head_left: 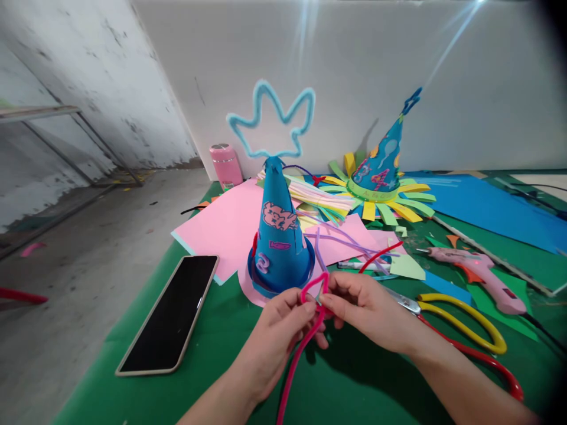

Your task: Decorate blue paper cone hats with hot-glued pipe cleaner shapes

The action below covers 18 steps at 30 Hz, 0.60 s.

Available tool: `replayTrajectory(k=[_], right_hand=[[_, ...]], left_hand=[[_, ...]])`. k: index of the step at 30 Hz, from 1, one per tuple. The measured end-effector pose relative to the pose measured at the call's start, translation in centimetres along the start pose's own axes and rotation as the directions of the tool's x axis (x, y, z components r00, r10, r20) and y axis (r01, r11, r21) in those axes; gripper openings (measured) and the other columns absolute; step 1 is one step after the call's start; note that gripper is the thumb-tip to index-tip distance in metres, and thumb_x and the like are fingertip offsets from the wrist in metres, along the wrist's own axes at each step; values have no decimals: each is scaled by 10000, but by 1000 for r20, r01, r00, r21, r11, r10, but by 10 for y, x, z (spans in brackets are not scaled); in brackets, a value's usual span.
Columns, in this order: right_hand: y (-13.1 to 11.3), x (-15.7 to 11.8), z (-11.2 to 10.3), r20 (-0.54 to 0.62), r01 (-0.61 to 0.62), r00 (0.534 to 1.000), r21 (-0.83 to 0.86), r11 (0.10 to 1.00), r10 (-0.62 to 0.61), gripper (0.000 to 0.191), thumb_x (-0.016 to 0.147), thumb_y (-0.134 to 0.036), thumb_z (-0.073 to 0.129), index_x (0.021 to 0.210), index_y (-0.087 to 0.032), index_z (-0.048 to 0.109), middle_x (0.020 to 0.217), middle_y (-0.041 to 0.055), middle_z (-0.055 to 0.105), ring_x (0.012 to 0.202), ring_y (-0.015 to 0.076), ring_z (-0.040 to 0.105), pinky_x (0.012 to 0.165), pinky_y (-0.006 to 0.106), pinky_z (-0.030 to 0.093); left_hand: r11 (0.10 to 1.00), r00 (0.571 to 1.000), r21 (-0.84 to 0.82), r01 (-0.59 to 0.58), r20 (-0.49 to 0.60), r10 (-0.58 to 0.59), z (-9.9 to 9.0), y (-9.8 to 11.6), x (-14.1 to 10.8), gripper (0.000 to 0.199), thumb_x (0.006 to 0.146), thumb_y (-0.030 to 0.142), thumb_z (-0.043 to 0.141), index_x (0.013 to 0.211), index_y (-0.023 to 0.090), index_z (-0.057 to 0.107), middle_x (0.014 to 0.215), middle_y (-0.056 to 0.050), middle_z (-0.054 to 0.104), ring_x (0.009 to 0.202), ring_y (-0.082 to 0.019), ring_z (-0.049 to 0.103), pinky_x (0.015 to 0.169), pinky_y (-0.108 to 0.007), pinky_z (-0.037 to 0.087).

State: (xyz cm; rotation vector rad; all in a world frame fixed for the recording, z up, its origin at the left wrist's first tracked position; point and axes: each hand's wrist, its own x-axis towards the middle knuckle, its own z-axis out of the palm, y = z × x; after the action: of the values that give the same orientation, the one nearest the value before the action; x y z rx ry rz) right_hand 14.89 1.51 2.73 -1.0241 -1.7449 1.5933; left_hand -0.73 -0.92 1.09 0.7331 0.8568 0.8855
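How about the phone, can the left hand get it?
Probably yes: only green tabletop shows between the left hand and the phone, though that hand holds a pink pipe cleaner it may need to drop first.

Pink pipe cleaner [293,363], end probably offscreen

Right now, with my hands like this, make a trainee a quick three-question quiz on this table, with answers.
1. What are the left hand and right hand both holding?
A) a glue gun
B) a bright pink pipe cleaner
C) a flask

2. True or false: the phone lies to the left of the nearer blue cone hat.

3. Fill in the missing colour: the scissors have one red handle and one ____ handle.

Key: 1. B; 2. True; 3. yellow
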Motion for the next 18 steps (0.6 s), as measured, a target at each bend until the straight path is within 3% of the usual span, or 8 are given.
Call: replayTrajectory(k=[8,11,15,18], right_hand=[[9,5,6,-85,23,996,-74,997,-29,201,830,-316,451,761,-145,531,662,-15,500,585,89,462,510,194,385],[12,9,7,-144,47,989,22,999,-44,207,823,-323,461,758,-143,543,650,-19,495,562,83,453,505,193,376],[16,11,4,-319,82,948,204,975,-13,162,801,-299,512,849,-159,578,627,-34,477,536,68,426,503,183,334],[18,11,6,-238,73,970,501,862,56,187,774,-297,556,902,-168,601,641,-23,498,547,66,437,515,184,329]], left_hand=[[971,987,239,-30,-145,66,3,-5,3,146,724,260,570,682,137,503,525,35,545,340,-41,445,380,-165,300],[979,979,196,-55,-181,92,3,-4,1,159,735,263,560,673,142,479,513,39,536,338,-30,427,373,-153,277],[997,984,65,-47,-166,57,4,-4,0,159,740,258,562,683,150,460,499,38,548,334,-26,430,366,-138,278],[999,994,-39,-38,-103,34,4,-8,0,180,717,269,588,676,149,461,485,24,566,328,-30,434,349,-129,286]])
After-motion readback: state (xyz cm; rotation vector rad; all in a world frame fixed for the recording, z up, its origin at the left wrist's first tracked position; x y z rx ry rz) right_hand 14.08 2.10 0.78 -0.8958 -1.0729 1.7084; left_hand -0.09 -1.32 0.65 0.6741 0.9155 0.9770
